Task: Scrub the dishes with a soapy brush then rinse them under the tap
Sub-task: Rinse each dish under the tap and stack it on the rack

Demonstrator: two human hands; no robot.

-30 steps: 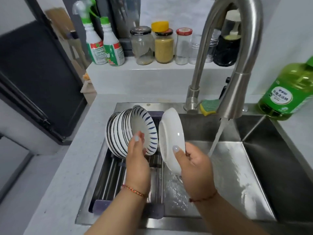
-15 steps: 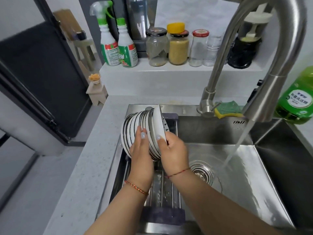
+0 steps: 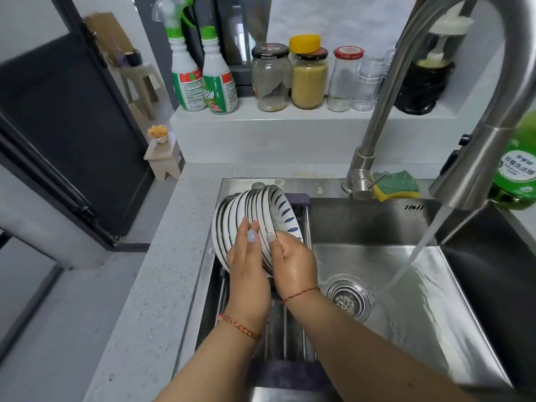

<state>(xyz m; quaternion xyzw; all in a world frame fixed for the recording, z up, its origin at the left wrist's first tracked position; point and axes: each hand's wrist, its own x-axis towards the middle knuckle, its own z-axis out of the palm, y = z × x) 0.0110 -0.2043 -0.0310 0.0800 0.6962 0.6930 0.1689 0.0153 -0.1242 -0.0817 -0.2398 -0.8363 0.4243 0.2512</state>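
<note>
Both hands are working at the row of dishes (image 3: pixel 255 224), which is standing on edge on the roll-up drying rack (image 3: pixel 285 338) laid across the left part of the sink (image 3: pixel 377 224). The left hand (image 3: pixel 246 265) is lying flat against the near rims with fingers straight, evidently bracing the row so it is not tipping. The right hand (image 3: pixel 293 262) is gripping the rim of the rightmost dish, the blue-dashed one, seating it against its neighbours; the upright stacking is likely allowing water to drain through the rack bars.

The tap (image 3: pixel 470 158) is running, its stream landing in the bare basin near the drain (image 3: pixel 348 300). No brush is visible. A sponge (image 3: pixel 397 185) is lying beside the tap base, and a green detergent bottle (image 3: pixel 519 172) is standing on the bench at the right.

On the ledge behind, two spray bottles (image 3: pixel 203 82) are standing beside several jars (image 3: pixel 309 79): one holding yellow grains, the others appearing nearly empty.
</note>
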